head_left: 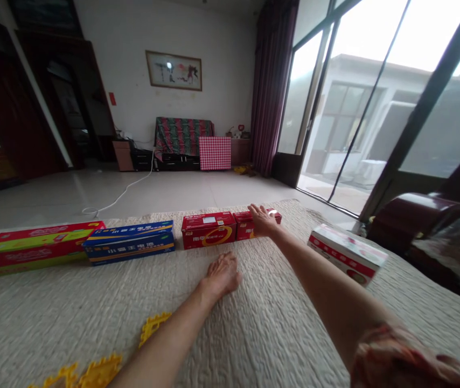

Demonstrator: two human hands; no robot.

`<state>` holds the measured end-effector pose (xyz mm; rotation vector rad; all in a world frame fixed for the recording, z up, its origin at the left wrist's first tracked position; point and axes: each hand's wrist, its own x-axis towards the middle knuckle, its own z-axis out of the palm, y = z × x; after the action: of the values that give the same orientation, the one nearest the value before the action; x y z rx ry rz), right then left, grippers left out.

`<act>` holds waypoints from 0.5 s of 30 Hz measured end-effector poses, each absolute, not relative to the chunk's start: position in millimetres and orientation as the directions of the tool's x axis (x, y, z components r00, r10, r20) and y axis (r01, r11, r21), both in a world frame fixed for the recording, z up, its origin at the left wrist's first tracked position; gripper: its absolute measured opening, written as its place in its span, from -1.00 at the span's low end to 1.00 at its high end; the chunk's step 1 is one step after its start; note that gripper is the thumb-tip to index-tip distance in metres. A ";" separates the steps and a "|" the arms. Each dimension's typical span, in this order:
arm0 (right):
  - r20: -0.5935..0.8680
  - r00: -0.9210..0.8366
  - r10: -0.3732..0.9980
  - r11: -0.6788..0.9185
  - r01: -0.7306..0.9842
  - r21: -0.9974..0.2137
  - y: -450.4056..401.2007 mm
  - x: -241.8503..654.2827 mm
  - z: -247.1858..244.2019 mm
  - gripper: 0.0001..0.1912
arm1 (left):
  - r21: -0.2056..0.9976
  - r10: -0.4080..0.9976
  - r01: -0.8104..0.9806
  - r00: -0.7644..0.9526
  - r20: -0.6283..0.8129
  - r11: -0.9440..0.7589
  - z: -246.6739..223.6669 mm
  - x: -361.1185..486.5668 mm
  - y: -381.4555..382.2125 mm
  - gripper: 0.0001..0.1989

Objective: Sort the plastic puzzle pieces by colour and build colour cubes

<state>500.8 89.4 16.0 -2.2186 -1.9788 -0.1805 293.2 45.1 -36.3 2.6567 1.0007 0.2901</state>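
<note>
My right hand [263, 220] lies over the right-hand red box [244, 226], fingers stretched out and apart across its top. That box stands end to end with another red box [209, 230], which has a yellow ring and white lettering. In front of the two, my left hand [224, 274] rests on the quilted cover [262, 302] with its fingers curled in; nothing shows in it. Left of the red boxes stands a blue battery box [129, 243]. A long red and green box [36, 248] meets its left end, making a row.
A white and red box [347, 253] stands apart at the right. Yellow toothed plastic pieces [100, 372] lie at the lower left, partly behind my left forearm. A white cable [127, 188] runs over the tiled floor. A dark reddish chair [416, 215] stands by the glass doors.
</note>
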 end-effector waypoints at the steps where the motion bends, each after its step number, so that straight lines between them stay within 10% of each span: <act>1: 0.181 0.104 0.978 -0.100 0.994 -0.032 93.4 502.5 16.3 -0.08 | 0.313 0.686 0.636 0.724 0.077 -0.705 -40.2 293.5 43.5 -0.70; 15: 0.334 0.165 0.928 -0.200 0.977 0.074 33.4 481.7 45.9 -0.34 | 0.295 0.671 0.631 0.740 0.052 -0.718 -46.8 283.6 39.3 -0.71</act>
<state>481.7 33.4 45.9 -2.2715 -1.8777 -0.4637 283.6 39.3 -46.8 2.6829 1.0237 0.2262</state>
